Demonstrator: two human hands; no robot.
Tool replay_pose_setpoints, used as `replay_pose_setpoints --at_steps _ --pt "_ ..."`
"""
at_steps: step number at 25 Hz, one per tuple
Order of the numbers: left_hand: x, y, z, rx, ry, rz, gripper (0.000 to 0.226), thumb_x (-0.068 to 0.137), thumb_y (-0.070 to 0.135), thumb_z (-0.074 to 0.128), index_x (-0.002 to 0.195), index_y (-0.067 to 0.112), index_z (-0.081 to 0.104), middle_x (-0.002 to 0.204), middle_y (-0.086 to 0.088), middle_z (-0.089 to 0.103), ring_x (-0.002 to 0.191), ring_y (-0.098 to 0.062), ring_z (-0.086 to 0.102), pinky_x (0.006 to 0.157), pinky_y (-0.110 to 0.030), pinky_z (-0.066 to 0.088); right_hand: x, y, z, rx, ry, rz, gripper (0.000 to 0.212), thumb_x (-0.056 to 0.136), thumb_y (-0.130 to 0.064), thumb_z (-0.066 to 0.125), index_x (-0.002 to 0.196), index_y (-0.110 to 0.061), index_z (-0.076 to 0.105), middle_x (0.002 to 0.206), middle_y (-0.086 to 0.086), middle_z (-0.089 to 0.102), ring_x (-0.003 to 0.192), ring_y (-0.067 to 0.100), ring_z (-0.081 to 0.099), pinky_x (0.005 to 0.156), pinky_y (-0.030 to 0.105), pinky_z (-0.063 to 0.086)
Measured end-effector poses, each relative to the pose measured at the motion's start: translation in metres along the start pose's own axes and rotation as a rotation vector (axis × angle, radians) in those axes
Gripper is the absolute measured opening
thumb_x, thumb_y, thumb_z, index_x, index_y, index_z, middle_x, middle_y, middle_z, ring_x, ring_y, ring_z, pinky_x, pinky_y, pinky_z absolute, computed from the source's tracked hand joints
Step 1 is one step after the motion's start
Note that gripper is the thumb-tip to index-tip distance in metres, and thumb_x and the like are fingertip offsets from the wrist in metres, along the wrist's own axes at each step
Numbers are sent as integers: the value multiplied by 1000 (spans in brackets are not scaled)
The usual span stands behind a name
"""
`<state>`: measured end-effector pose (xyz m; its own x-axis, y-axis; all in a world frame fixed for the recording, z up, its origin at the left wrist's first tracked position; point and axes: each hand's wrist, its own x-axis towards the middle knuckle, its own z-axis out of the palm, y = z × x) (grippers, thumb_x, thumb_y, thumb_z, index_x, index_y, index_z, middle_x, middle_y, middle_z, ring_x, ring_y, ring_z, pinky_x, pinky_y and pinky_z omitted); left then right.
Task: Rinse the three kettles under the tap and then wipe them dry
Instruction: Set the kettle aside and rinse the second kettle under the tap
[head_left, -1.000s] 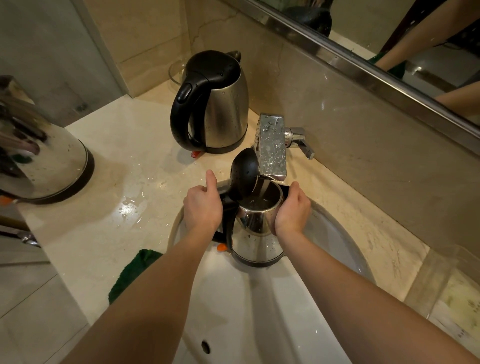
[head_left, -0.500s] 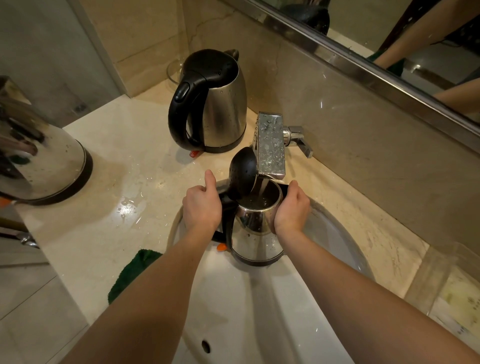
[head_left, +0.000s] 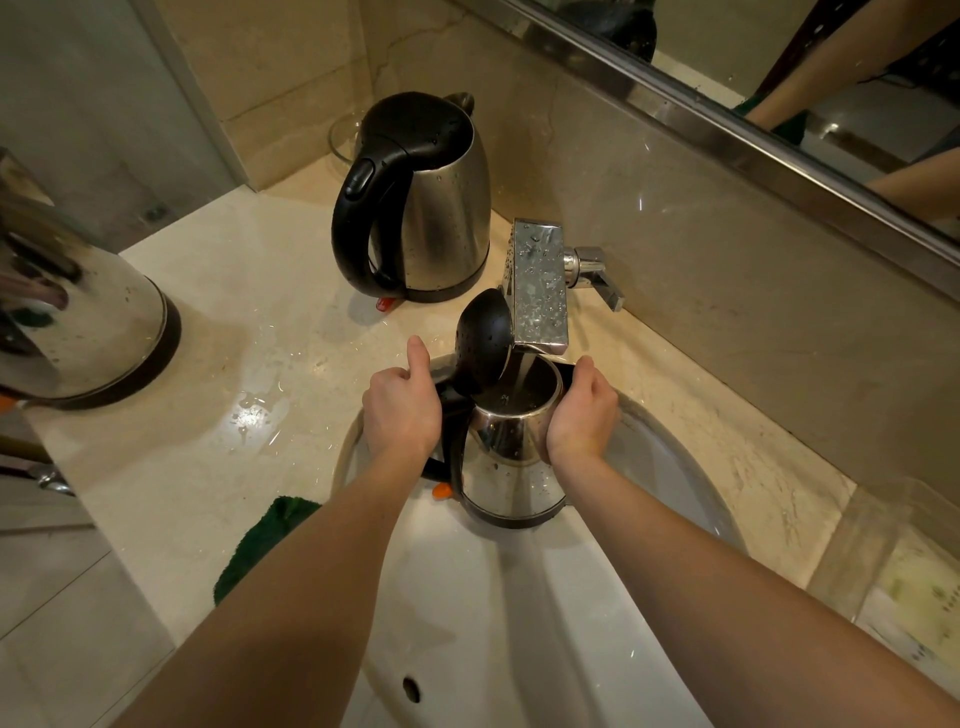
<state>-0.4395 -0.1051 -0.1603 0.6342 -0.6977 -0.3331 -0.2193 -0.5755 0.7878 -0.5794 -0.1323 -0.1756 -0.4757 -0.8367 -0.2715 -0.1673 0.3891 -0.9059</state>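
Observation:
A small steel kettle (head_left: 506, 467) with its black lid (head_left: 483, 340) flipped up is held over the white sink (head_left: 519, 623), directly under the chrome tap (head_left: 539, 288). Water runs from the tap into its open top. My left hand (head_left: 402, 405) grips the kettle's black handle, thumb up. My right hand (head_left: 579, 413) presses against the kettle's right side. A second steel kettle (head_left: 421, 200) with a black handle and shut lid stands on the counter behind. A third, large steel kettle (head_left: 78, 306) stands at the left edge, partly cut off.
The beige marble counter (head_left: 234, 374) is wet, with a puddle left of the sink. A green cloth (head_left: 260, 540) hangs over the counter's front edge. A clear glass bowl (head_left: 343, 140) sits in the back corner. A mirror (head_left: 779, 78) runs along the wall.
None beyond a slight shift of the view; both hands keep the kettle under the running tap.

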Motion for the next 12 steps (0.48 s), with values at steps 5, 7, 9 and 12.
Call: replay_pose_setpoints --at_steps 5,7,9,12 --pt "0 0 0 1 1 -6 59 102 54 30 60 12 36 59 -6 40 52 -15 40 54 -30 34 -1 -3 -1 -7 5 10 47 102 -32 39 58 -15 38 61 2 39 60 17 34 59 36 28" --pt "1 0 0 3 1 -3 59 102 54 30 61 12 36 58 -6 39 52 -15 40 53 -30 34 -2 -4 -1 -10 2 12 46 102 -32 39 59 -14 38 61 2 39 60 16 34 59 36 29" --pt "0 0 0 3 0 -2 59 102 54 30 61 12 36 58 -5 39 52 -15 40 53 -30 34 -2 -4 -1 -4 0 17 46 102 -32 39 59 -14 38 61 2 39 60 17 34 59 36 29" --pt "-1 1 0 1 4 -4 59 102 53 31 60 12 36 58 -5 39 52 -15 39 53 -31 33 -2 -4 -1 1 -3 21 46 102 -32 39 59 -15 37 61 2 38 59 17 33 58 35 28"
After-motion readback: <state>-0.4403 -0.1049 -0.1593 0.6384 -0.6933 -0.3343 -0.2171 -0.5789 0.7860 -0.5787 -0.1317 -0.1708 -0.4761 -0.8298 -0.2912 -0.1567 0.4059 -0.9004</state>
